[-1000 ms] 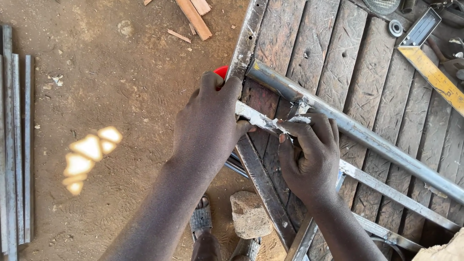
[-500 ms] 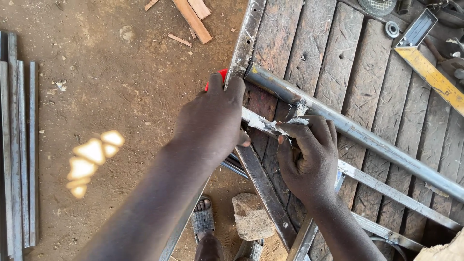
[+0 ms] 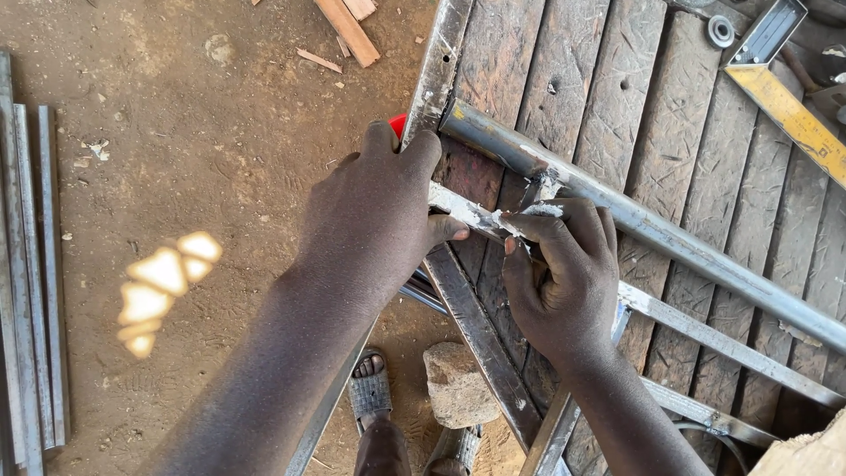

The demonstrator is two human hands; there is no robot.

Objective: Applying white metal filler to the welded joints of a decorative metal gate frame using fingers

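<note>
Both hands work at the wooden bench (image 3: 670, 115) edge — left hand (image 3: 374, 220) lies palm-down over the flat metal strip (image 3: 463, 209), fingers curled over the bench's metal rim beside a red object (image 3: 398, 125). Right hand (image 3: 564, 273) has fingers pinched together on the strip just below the grey round pipe (image 3: 634, 220) crossing the planks — a stone (image 3: 458, 383) sits on the dirt floor below.

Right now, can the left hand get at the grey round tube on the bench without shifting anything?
Probably yes. The left hand rests at the bench edge, fingertips right beside the tube's near end, with nothing between them. The right hand grips a thin flat bar just below, clear of that path.
</note>
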